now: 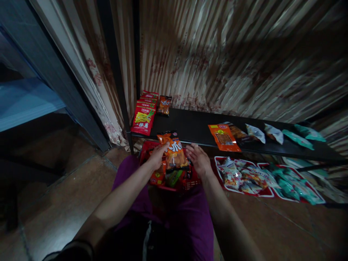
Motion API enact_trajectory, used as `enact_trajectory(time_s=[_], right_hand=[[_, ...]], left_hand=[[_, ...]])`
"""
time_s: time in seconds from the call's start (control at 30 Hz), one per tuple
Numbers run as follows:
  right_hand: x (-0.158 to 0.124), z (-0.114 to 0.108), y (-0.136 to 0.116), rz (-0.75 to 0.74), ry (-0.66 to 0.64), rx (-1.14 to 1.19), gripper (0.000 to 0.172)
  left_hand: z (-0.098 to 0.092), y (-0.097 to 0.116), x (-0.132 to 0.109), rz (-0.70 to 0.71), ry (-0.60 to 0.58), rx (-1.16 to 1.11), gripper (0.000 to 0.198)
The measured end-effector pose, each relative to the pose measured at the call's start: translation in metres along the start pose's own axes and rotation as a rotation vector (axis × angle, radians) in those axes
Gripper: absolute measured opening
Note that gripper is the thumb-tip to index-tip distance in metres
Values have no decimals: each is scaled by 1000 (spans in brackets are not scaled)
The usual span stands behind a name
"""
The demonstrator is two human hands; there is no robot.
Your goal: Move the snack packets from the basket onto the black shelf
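My left hand point(158, 156) grips an orange snack bag point(174, 150) with white lettering by its left side. The bag is tilted up above a red basket point(143, 154) at my knees, which has more packets inside. Just right of the bag is my right hand point(199, 158), its fingers apart and nothing in them. A smaller-looking orange bag point(164, 105) of similar design stands at the back left of the black shelf point(187, 125). Beside it, several red snack packets point(144, 117) overlap in a row.
An orange flat packet point(224, 137) lies mid-shelf, with a dark packet point(236, 133), white packets point(273, 133) and teal packets point(298, 139) to its right. Two red baskets with white rims point(272, 194) hold bags below. A black post point(119, 72) rises at left, before a striped curtain point(190, 54).
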State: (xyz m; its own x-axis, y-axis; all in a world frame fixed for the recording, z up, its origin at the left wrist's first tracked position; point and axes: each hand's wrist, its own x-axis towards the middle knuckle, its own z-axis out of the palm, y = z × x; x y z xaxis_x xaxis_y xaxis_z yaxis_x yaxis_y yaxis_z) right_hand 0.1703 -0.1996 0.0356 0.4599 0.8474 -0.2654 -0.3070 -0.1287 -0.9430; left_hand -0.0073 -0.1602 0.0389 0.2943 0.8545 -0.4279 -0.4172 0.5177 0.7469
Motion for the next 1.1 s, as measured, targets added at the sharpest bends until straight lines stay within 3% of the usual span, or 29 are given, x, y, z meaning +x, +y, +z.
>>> enact_trajectory(time_s=[0.07,0.17,0.27,0.43,0.57,0.87,1.1], right_hand=[[-22,-6,22,79,101,2,28],[-60,1,48,246,-166,46,40],[-81,23,56,220,-164,211,41],[-77,44,50,183,-75,245,40],[-80,45,49,117,-86,240,37],[-86,42,58,101,-80,182,34],[-84,39,52,115,-91,130,33]], left_hand=[[3,5,9,53,124,-87,43],[9,10,16,107,192,-156,41],[16,6,16,97,201,-147,38],[21,-4,15,135,253,-156,41],[17,-2,21,191,239,-160,45],[12,13,39,97,107,-197,35],[6,12,43,93,106,-259,35]])
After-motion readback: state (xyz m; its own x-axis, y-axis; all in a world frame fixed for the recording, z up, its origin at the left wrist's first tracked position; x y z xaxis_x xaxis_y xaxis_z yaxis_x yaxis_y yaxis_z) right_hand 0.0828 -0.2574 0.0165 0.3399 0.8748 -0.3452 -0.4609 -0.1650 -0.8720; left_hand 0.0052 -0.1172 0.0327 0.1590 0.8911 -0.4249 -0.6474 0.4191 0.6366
